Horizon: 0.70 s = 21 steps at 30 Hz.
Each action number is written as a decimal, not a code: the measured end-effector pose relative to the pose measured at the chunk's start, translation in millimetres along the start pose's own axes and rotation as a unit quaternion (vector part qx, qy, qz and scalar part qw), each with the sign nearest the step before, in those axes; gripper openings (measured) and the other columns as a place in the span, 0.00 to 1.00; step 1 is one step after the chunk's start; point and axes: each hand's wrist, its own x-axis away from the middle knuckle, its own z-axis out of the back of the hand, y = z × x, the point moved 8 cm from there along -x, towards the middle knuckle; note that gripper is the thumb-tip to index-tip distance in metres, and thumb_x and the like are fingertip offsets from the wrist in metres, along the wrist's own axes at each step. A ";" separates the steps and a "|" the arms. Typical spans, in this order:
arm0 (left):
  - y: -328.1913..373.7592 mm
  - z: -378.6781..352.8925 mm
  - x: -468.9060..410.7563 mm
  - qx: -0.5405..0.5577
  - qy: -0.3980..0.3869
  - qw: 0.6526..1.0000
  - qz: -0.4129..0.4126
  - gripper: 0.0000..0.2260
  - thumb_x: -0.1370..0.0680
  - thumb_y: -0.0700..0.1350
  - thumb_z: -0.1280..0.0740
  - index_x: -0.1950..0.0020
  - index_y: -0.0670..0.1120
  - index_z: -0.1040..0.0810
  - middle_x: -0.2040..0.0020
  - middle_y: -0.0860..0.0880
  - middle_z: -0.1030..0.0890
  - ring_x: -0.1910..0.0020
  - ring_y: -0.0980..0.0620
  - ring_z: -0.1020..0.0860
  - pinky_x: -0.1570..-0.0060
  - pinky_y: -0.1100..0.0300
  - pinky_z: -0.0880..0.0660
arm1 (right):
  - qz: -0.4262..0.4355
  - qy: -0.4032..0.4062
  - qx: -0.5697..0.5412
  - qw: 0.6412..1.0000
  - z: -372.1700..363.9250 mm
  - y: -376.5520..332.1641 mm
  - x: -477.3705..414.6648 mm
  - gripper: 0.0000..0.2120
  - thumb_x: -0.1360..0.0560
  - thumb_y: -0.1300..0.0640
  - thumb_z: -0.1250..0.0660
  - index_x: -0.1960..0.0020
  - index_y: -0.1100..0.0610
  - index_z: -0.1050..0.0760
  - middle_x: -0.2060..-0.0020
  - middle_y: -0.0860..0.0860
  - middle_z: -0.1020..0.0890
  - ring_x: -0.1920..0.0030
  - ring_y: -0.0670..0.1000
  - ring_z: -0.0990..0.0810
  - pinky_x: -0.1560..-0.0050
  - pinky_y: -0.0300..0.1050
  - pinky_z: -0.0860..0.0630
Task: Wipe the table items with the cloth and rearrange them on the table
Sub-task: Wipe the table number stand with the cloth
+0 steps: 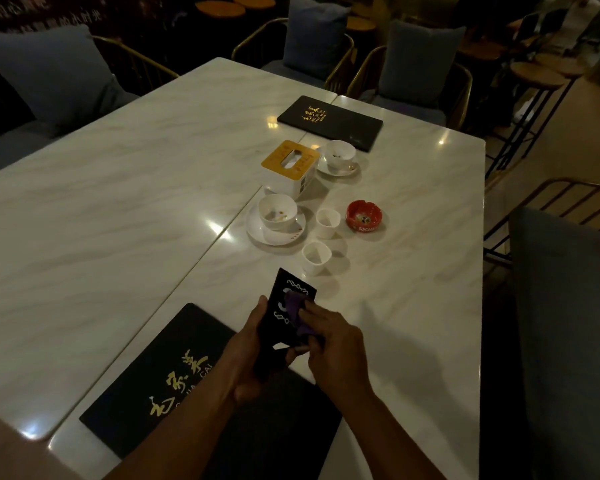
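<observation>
Over the far corner of the near menu (pixel 174 382), your left grip (pixel 253 355) is closed round the black placard (pixel 288 289) at its lower end, while your right grip (pixel 329 344) holds the purple cloth (pixel 297 306) pressed against its face.

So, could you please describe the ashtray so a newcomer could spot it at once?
On the white marble table, find the yellow-topped tissue box. The ashtray sits to its right and nearer the camera, beside a small cup; it is the only red thing among white crockery.
</observation>
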 end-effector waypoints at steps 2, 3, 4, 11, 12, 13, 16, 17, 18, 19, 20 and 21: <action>0.8 0.4 -0.6 -0.060 0.004 0.998 -0.005 0.26 0.26 0.65 0.37 0.40 0.47 0.19 0.47 0.41 0.15 0.49 0.41 0.17 0.56 0.55 0.22 | -0.002 -0.033 -0.026 0.999 -2.9 -2.3 0.8 0.25 0.30 0.73 0.31 0.37 0.55 0.20 0.38 0.52 0.20 0.38 0.49 0.21 0.37 0.28 0.30; 0.7 -0.3 0.3 -0.082 0.003 0.997 -0.003 0.27 0.28 0.65 0.37 0.40 0.46 0.19 0.48 0.41 0.15 0.50 0.42 0.17 0.54 0.53 0.22 | 0.010 -0.048 -0.033 0.998 -4.3 -6.9 -0.5 0.24 0.29 0.71 0.31 0.37 0.54 0.20 0.38 0.51 0.20 0.37 0.49 0.22 0.35 0.33 0.28; 0.7 0.1 0.6 -0.091 0.002 0.996 -0.002 0.28 0.30 0.64 0.36 0.39 0.45 0.20 0.47 0.41 0.15 0.50 0.42 0.18 0.52 0.52 0.22 | 0.032 -0.064 -0.037 0.997 -5.4 -14.1 -2.3 0.23 0.29 0.69 0.31 0.37 0.53 0.20 0.38 0.50 0.19 0.36 0.48 0.22 0.34 0.36 0.27; 7.5 -0.1 9.3 -0.025 -0.033 0.999 -0.015 0.25 0.25 0.63 0.40 0.37 0.48 0.21 0.45 0.38 0.16 0.51 0.40 0.18 0.55 0.52 0.25 | 0.117 -0.067 0.013 0.991 3.5 -15.1 -13.3 0.17 0.30 0.62 0.35 0.43 0.56 0.17 0.40 0.48 0.18 0.40 0.48 0.21 0.36 0.36 0.27; 6.4 2.7 8.8 -0.017 -0.040 0.999 -0.007 0.26 0.25 0.63 0.40 0.36 0.48 0.21 0.43 0.38 0.17 0.50 0.39 0.18 0.55 0.53 0.25 | 0.086 -0.056 0.021 0.994 7.2 -3.0 -15.3 0.17 0.29 0.63 0.35 0.43 0.56 0.16 0.41 0.47 0.18 0.41 0.48 0.20 0.37 0.33 0.28; 5.1 5.0 9.4 -0.012 -0.049 0.999 0.002 0.27 0.25 0.63 0.40 0.34 0.48 0.23 0.40 0.38 0.18 0.47 0.38 0.19 0.55 0.53 0.24 | 0.046 -0.048 0.021 0.998 10.3 10.2 -17.2 0.17 0.29 0.65 0.35 0.43 0.56 0.17 0.43 0.45 0.19 0.42 0.49 0.19 0.38 0.30 0.29; 5.4 15.1 5.4 0.001 -0.069 0.998 0.007 0.28 0.23 0.62 0.39 0.29 0.48 0.26 0.35 0.37 0.22 0.38 0.35 0.22 0.49 0.51 0.21 | -0.059 -0.038 0.033 0.997 13.4 38.0 -20.0 0.17 0.27 0.69 0.34 0.43 0.56 0.17 0.48 0.47 0.16 0.48 0.49 0.18 0.44 0.30 0.27; 7.6 17.2 3.7 0.012 -0.068 0.998 0.002 0.27 0.23 0.61 0.37 0.29 0.47 0.27 0.34 0.38 0.22 0.37 0.36 0.22 0.48 0.51 0.20 | -0.094 -0.039 0.030 0.994 13.6 42.0 -19.4 0.16 0.26 0.68 0.34 0.42 0.55 0.18 0.50 0.48 0.16 0.50 0.47 0.18 0.48 0.29 0.26; 10.1 18.3 2.7 0.026 -0.062 0.998 -0.003 0.28 0.24 0.60 0.34 0.29 0.46 0.27 0.34 0.38 0.22 0.37 0.36 0.22 0.47 0.50 0.20 | -0.136 -0.034 0.021 0.990 15.1 45.2 -17.9 0.16 0.25 0.66 0.34 0.41 0.53 0.18 0.51 0.47 0.17 0.53 0.46 0.19 0.51 0.30 0.26; 13.7 18.0 2.5 0.039 -0.057 0.998 -0.011 0.30 0.27 0.58 0.29 0.30 0.45 0.27 0.35 0.38 0.22 0.37 0.36 0.22 0.47 0.50 0.20 | -0.185 -0.026 -0.005 0.982 17.2 47.5 -15.5 0.16 0.25 0.65 0.35 0.41 0.50 0.19 0.53 0.46 0.18 0.55 0.46 0.19 0.53 0.33 0.24; 16.9 17.9 1.0 0.049 -0.055 0.997 -0.021 0.34 0.33 0.57 0.23 0.32 0.43 0.26 0.36 0.38 0.22 0.38 0.37 0.22 0.48 0.50 0.19 | -0.232 -0.024 -0.051 0.971 17.4 48.9 -11.6 0.17 0.24 0.64 0.36 0.41 0.48 0.20 0.54 0.46 0.18 0.57 0.46 0.19 0.54 0.39 0.21; 19.7 17.2 0.1 0.045 -0.052 0.997 -0.033 0.38 0.38 0.55 0.19 0.33 0.42 0.25 0.37 0.39 0.21 0.39 0.38 0.21 0.49 0.51 0.19 | -0.271 -0.032 -0.109 0.956 14.1 48.0 -7.4 0.18 0.24 0.64 0.37 0.42 0.45 0.20 0.54 0.48 0.17 0.57 0.47 0.18 0.53 0.43 0.19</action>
